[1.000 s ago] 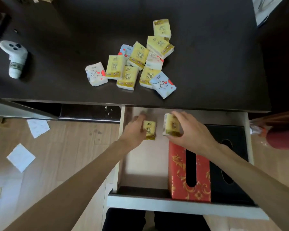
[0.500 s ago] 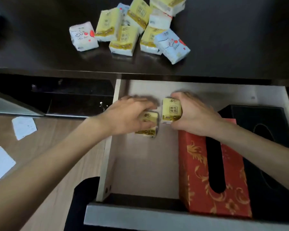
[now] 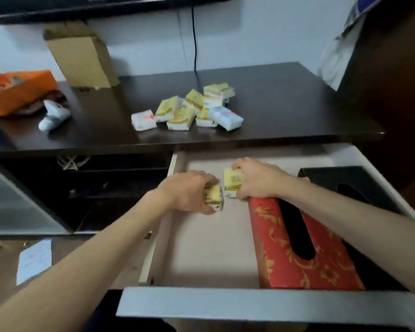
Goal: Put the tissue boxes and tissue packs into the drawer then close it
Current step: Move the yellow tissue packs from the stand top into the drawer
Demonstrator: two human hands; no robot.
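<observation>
Our left hand (image 3: 189, 191) and right hand (image 3: 256, 179) have lowered further into the drawer (image 3: 201, 248), each grip clamped on a yellow tissue pack (image 3: 233, 180); release looks near.

Bare drawer floor (image 3: 209, 255) beside red tissue box (image 3: 304, 245)

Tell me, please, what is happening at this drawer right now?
A person is loading tissues into the open drawer. Each hand holds a yellow pack inside it: left hand, right hand. A red tissue box and a black tissue box already sit inside. A pile of packs waits on the desk.
</observation>
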